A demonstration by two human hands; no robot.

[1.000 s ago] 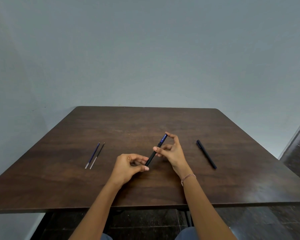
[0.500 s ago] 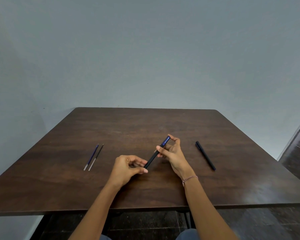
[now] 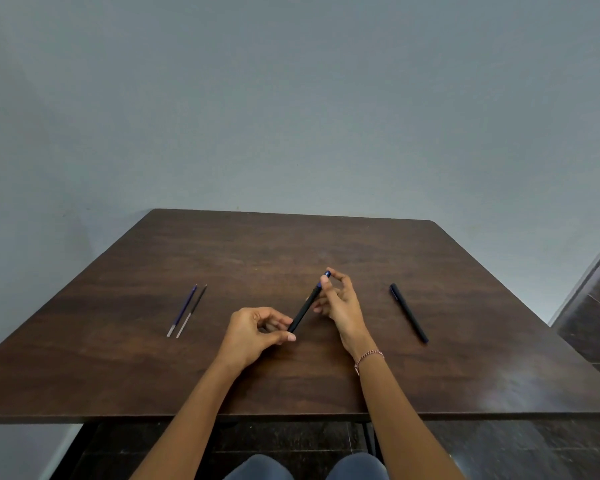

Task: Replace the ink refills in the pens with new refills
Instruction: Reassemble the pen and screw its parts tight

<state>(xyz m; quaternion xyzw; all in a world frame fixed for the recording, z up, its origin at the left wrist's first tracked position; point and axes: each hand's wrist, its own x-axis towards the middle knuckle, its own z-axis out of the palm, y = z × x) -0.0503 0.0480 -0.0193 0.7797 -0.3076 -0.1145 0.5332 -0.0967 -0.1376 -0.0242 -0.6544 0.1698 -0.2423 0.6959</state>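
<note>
Pen-refill work under way: a black pen is pinched at both ends over the table, the left grip on its near end, the right grip nipping the blue far tip. Its long axis slants away and rightward, grip to grip. Opening it likely needs a steady barrel and a straight pull. New refills lie well left of the left grip.

Head view looks forward and down across the table.

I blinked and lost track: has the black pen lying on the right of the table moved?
No. The black pen keeps its place and slant, judged against the right edge of the table.
</note>
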